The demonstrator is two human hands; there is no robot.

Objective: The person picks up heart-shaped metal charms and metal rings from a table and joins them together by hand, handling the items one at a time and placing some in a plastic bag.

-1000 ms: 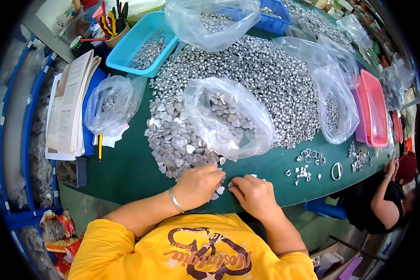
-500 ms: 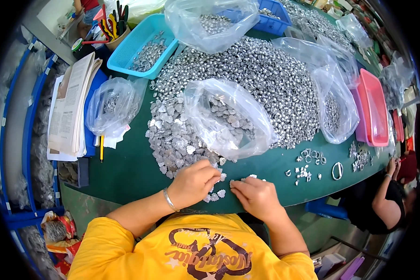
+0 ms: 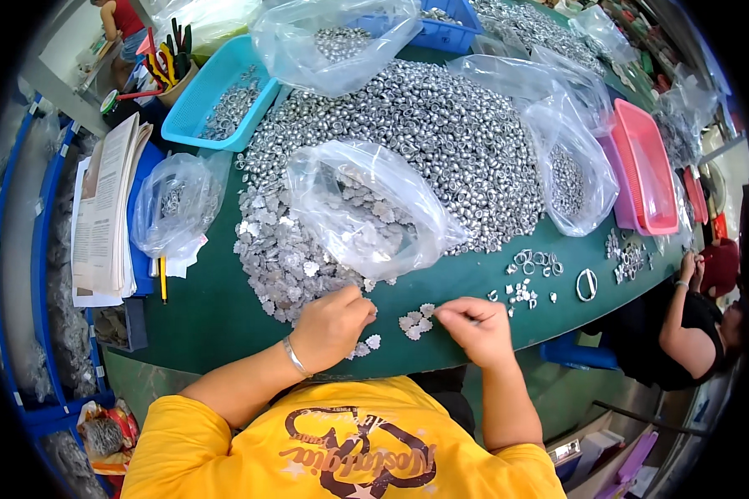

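Note:
My left hand [image 3: 333, 327] is closed, fingertips pinched together at the near edge of a heap of flat, scalloped silver metal pieces [image 3: 287, 279]. What it pinches, if anything, is hidden. Below its fingers lie a few similar pieces [image 3: 364, 345]. To the right, a small cluster of the same pieces [image 3: 416, 323] rests on the green tabletop [image 3: 225, 337]. Just right of that cluster is my right hand [image 3: 481, 331], thumb and fingers pressed together; I cannot make out anything between them. A clear plastic bag [image 3: 366, 200] with more flat pieces lies on the heap.
Behind is a large mound of rounded silver parts [image 3: 441, 141]. A turquoise basket [image 3: 175, 125], a pink basket [image 3: 645, 166] and a bag of small parts [image 3: 570, 191] surround it. Stacked papers [image 3: 104, 216] stand left. At right are loose rings [image 3: 537, 263] and a seated co-worker [image 3: 691, 333].
My right hand has moved away from the small cluster, so more of those pieces show. My left hand stays pinched near the heap. The whole view has shifted a little.

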